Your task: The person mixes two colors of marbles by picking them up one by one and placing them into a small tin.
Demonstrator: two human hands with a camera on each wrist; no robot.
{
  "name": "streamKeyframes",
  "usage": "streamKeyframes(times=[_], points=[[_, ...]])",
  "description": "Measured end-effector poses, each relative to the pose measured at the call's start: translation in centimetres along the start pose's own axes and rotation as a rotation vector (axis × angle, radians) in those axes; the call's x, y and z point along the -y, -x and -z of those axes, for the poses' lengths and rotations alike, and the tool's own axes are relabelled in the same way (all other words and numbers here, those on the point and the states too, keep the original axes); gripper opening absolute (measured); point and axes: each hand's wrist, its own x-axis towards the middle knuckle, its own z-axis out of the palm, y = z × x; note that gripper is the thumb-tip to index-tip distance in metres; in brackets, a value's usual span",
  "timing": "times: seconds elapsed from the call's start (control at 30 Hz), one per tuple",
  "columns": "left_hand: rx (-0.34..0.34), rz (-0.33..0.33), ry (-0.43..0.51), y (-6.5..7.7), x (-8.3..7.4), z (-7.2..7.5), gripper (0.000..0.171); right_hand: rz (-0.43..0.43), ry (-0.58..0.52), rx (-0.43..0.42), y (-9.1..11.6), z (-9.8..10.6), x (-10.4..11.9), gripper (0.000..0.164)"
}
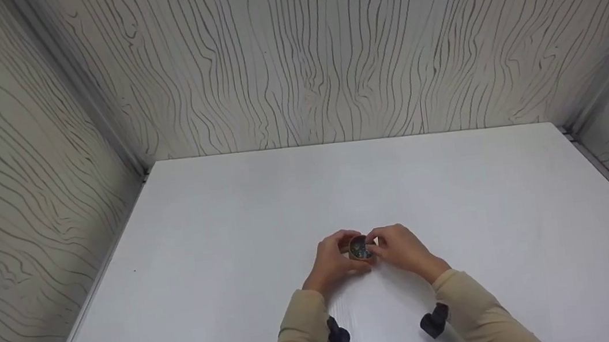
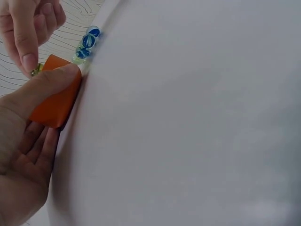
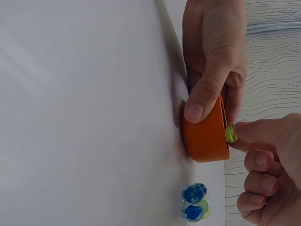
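Note:
My left hand [image 1: 334, 260] grips a small orange cup [image 3: 207, 136], its thumb pressed along the outer wall. In the head view the cup stands on the white table with its mouth up, and shiny, dark glassy pieces show inside. Between thumb and index finger my right hand [image 3: 275, 160] pinches a yellow-green glass marble [image 3: 231, 133] right at the cup's rim. The right hand's other fingers are curled. Beyond the cup, in the left wrist view, several blue and greenish clear marbles [image 2: 88, 41] lie clustered on the table; the head view does not show them.
The white table [image 1: 228, 215] stretches out around both hands. Wood-grain panels [image 1: 290, 56] rise behind it and at both sides. A dark wrist camera [image 1: 339, 336] juts inward from the left sleeve, and another [image 1: 434, 320] from the right.

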Motion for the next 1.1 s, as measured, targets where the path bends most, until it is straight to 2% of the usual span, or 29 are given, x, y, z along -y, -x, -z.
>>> streamKeyframes(times=[0.33,0.7,0.9,1.1], points=[[0.003,-0.003,0.005,0.0,0.1,-0.1,0.055,-0.009,-0.001,0.009,-0.1,-0.2,-0.3,0.010],[0.009,-0.028,0.012,0.1,0.0,0.1,0.056,-0.020,-0.033,0.022,0.4,1.0,-0.8,0.012],[0.003,-0.017,0.011,0.1,0.0,0.1,0.056,-0.043,-0.036,0.038,0.4,1.4,-0.9,0.013],[0.003,-0.001,-0.001,0.1,0.2,0.0,0.057,-0.065,-0.030,0.018,0.5,1.7,-1.2,0.013]])
